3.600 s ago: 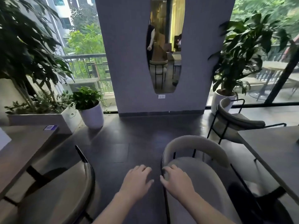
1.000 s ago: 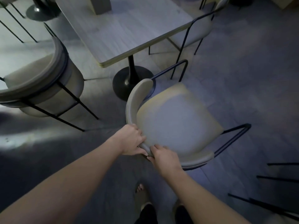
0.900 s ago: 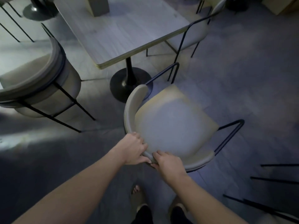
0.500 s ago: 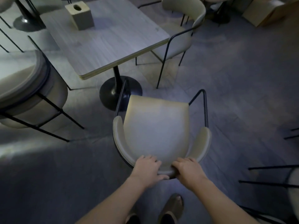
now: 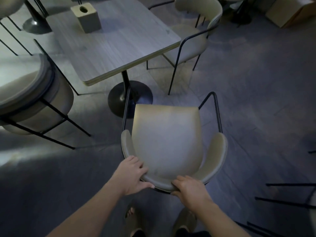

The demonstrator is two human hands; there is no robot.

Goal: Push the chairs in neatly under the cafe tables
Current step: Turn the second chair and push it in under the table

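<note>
Cream chair (image 5: 168,142): it has a soft padded seat and a curved back on thin black metal legs. It stands on the floor, pulled out from the desk (image 5: 112,43), near the desk's round black foot (image 5: 118,98).
Left hand (image 5: 131,175): wrapped over the top of the curved back, on the left part, thumb on the outside.
Right hand (image 5: 188,189): wrapped over the same back edge, a bit to the right, with the fingers curled over it.
How it will feel: I think it is light, because the legs are so thin. The frame looks stiff and the padding looks squashy.
Where to hold: the top of the back is a good place, one hand on each side, so it goes straight.
Watch out: the front legs could bump the round foot.
Other chairs: one chair (image 5: 196,31) sits at the far right side of the desk, and another chair (image 5: 32,93) is on the left.
On the desk: a small block (image 5: 87,17) with a hole on top.
</note>
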